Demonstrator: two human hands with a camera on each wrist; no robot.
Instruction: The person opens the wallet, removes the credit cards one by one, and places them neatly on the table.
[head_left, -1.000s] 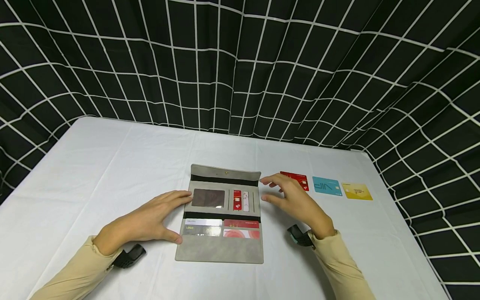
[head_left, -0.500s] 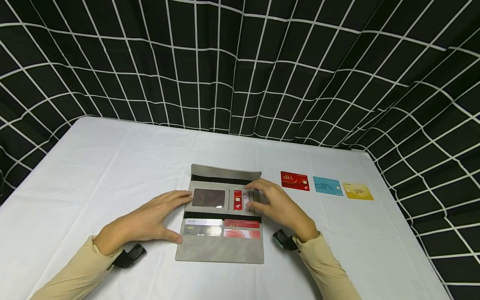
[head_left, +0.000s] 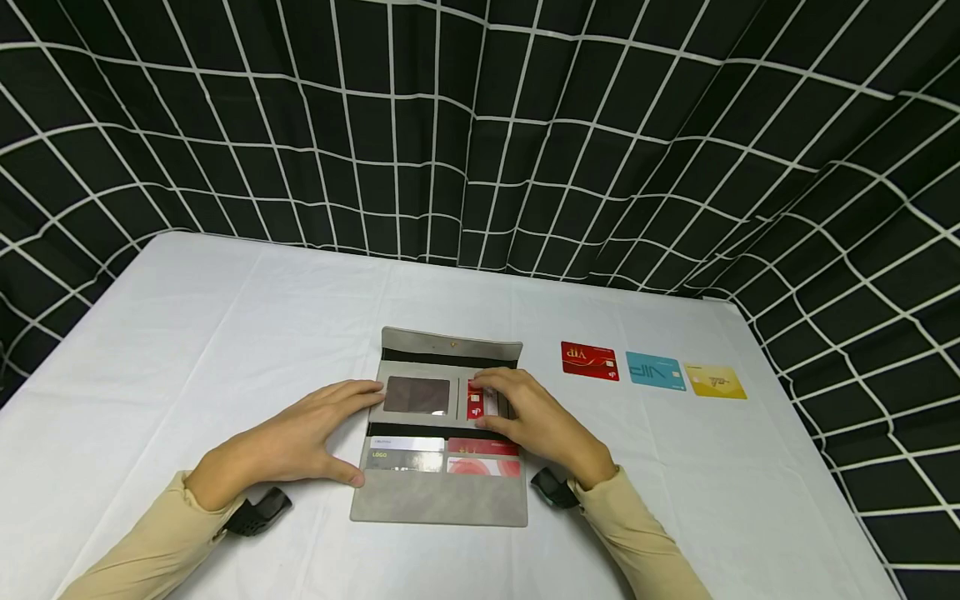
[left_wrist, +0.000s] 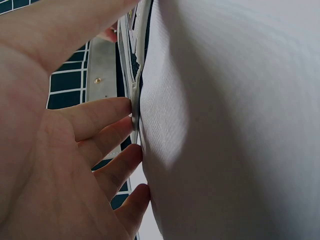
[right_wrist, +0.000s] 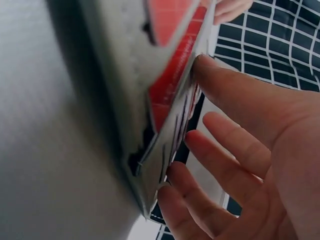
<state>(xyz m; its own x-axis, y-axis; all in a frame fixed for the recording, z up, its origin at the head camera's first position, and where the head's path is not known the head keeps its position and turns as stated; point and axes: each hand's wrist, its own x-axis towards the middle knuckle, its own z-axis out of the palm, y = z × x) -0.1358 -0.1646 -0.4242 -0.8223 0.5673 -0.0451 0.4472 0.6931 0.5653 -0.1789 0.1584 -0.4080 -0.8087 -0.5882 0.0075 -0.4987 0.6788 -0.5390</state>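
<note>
A grey wallet (head_left: 438,505) lies unfolded flat, with its flap at the far side. My left hand (head_left: 292,437) rests along its left edge, fingers extended and thumb at the lower left side; in the left wrist view those fingertips (left_wrist: 132,152) meet the edge. My right hand (head_left: 543,421) reaches over the right part of the middle panel. Its thumb (right_wrist: 215,75) touches that panel in the right wrist view, the other fingers spread. Between thumb and fingers, a red card (head_left: 475,407) shows in an upright slot beside a paler card (head_left: 491,404), partly hidden.
Right of the wallet, a red VIP card (head_left: 590,361), a blue card (head_left: 656,372) and a yellow card (head_left: 715,382) lie in a row on the white tablecloth (head_left: 300,308). Several cards sit in the wallet's lower pockets. A black gridded curtain (head_left: 420,133) stands behind.
My right hand has moved left from beside the wallet onto its right card slots, uncovering the red VIP card on the table. My left hand has stayed in place.
</note>
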